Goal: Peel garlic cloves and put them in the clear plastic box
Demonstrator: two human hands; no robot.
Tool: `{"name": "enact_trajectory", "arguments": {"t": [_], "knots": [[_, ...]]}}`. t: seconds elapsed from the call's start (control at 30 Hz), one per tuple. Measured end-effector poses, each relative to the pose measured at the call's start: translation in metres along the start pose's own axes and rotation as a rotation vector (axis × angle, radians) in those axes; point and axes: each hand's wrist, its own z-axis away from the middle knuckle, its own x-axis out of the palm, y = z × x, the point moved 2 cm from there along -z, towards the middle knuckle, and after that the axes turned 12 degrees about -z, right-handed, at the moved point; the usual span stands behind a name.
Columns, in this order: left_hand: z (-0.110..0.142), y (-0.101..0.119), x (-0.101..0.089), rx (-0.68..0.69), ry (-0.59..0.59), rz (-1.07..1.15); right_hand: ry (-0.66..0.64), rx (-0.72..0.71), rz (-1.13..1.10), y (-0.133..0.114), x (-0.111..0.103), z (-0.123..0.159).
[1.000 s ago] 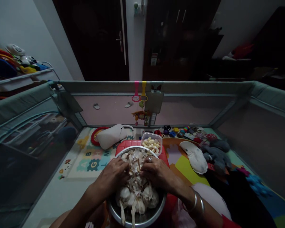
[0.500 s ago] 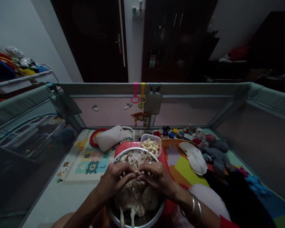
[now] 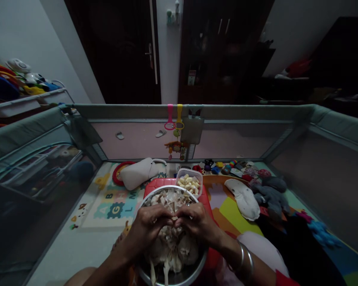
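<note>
Bowl [image 3: 186,277]: round, shiny metal, on a red stool [image 3: 158,183]. In its near part, garlic [image 3: 173,263], whole bulbs, pale and papery, stalks toward the wearer; dry, flaky skins [image 3: 167,197] in its far part. Beyond the bowl, slightly right: clear plastic tub [image 3: 201,187] of smooth, ivory cloves [image 3: 188,183]. Left hand [image 3: 152,223] and right hand [image 3: 193,223] above bowl's middle, wrists angled inward, fingertips meeting, both pinching a small pale piece [image 3: 174,218], details unclear.
</note>
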Motion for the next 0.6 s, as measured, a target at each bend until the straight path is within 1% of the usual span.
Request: {"name": "enact_trajectory", "arguments": {"t": [0.17,0.27,0.33,0.5,0.6], "knots": [[-0.003,0.003,-0.001,-0.061,0.007,0.016,0.004,0.044,-0.069,-0.002,-0.001,-0.002],[-0.004,0.007,-0.003,-0.065,0.009,-0.008,0.004,0.074,-0.077,-0.005,-0.002,-0.004],[-0.003,0.009,-0.003,-0.037,0.017,-0.053,0.006,0.066,-0.020,-0.005,-0.002,-0.004],[0.003,0.008,0.002,0.064,0.077,-0.235,0.007,0.004,0.245,-0.001,0.001,0.002],[0.004,0.007,0.004,0.097,0.081,-0.269,0.011,-0.049,0.282,0.000,0.003,0.005]]}}
